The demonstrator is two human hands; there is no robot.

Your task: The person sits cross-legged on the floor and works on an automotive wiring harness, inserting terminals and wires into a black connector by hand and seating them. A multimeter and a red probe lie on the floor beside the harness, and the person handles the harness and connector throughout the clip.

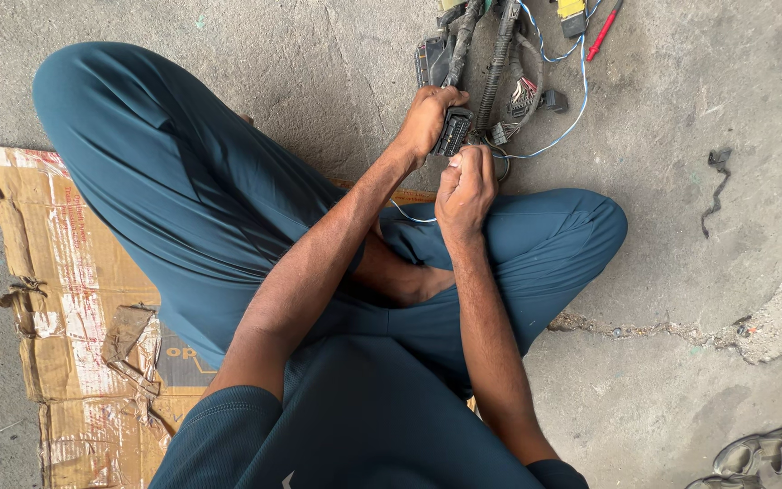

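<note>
My left hand [427, 118] grips a black multi-pin connector [453, 132] that belongs to a wiring harness [500, 63] lying on the concrete floor. My right hand [465, 188] is closed in a fist just below the connector, thumb near its lower end, and seems to pinch a thin wire or small tool that is hidden by the fingers. A thin blue-white wire [572, 118] loops out of the harness. I sit cross-legged in teal trousers with both arms reaching forward over my legs.
A torn sheet of brown cardboard [74, 272] lies under me on the left. A red-handled tool [603, 33] and a yellow connector [571, 11] lie at the top. A dark scrap [717, 181] and a sandal [762, 457] lie on the cracked floor at right.
</note>
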